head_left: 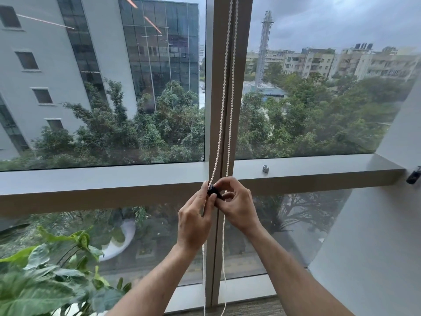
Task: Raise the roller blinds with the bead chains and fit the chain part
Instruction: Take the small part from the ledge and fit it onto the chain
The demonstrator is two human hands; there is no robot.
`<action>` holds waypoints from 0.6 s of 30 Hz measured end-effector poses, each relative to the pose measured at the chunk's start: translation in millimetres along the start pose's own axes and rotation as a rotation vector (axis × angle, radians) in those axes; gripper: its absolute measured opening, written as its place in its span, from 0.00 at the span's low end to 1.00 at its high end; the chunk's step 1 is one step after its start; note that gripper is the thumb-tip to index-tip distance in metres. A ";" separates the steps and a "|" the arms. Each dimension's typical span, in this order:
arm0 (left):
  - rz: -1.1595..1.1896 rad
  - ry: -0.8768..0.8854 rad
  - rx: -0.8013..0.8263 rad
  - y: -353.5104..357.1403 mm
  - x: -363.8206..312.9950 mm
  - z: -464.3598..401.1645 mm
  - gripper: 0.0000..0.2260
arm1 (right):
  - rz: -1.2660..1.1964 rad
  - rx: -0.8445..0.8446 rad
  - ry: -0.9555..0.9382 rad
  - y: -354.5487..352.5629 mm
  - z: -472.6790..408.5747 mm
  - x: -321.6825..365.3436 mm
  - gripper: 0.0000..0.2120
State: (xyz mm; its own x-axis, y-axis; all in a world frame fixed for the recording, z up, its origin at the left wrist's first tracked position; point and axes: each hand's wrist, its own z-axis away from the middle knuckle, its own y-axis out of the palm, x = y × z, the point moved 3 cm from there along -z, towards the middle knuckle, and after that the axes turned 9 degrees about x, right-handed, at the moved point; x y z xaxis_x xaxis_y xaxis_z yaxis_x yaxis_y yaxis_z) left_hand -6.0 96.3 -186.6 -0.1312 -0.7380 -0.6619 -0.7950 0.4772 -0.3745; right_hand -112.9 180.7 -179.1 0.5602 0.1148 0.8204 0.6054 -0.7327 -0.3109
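Blind itself out of frame above; window glass uncovered throughout view, so raising looks done, though cannot confirm. Fitting step under way: left hand (pixel 194 221) and right hand (pixel 237 205) close together at mullion (pixel 219 110), both pinching small black chain part (pixel 213 190) against bead chain (pixel 224 87). Chain hangs in two strands, continuing below hands toward floor. Part mostly hidden by fingertips; whether seated on beads unclear. Bracket (pixel 265 169) on sill (pixel 102 179) unused.

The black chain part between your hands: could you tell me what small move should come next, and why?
Probably press the black part onto the left strand of the bead chain. Both hands, left and right, pinch it right against that strand, and it does not look seated yet.
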 end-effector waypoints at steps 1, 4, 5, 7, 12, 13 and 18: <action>0.004 -0.014 0.003 -0.3 0.4 0.9 0.18 | 0.021 -0.007 -0.001 1.0 0.5 1.1 0.11; 0.039 -0.072 -0.020 -1.5 1.6 2.5 0.19 | 0.076 -0.003 -0.003 4.2 2.0 2.0 0.10; 0.058 -0.094 -0.032 -1.7 1.7 2.5 0.19 | 0.094 -0.002 -0.010 5.5 2.8 2.1 0.10; 0.073 -0.123 -0.045 -1.6 2.1 2.8 0.18 | 0.115 -0.005 -0.020 7.6 3.6 2.4 0.10; 0.072 -0.139 -0.068 -3.2 4.2 2.1 0.18 | 0.113 0.008 -0.040 12.0 3.5 3.1 0.12; 0.064 -0.128 -0.066 -3.7 4.2 1.9 0.17 | 0.112 0.022 -0.058 12.9 3.8 4.9 0.16; 0.055 -0.079 -0.050 -7.8 2.2 -0.8 0.17 | 0.273 0.084 -0.158 13.7 3.7 11.4 0.36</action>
State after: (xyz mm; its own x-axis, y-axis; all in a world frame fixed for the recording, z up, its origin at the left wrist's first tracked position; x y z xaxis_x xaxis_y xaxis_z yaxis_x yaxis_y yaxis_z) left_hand -0.5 90.6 -184.6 -0.1305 -0.6704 -0.7304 -0.8169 0.4902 -0.3040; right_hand -96.1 174.5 -175.8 0.7851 0.0292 0.6186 0.4616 -0.6936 -0.5531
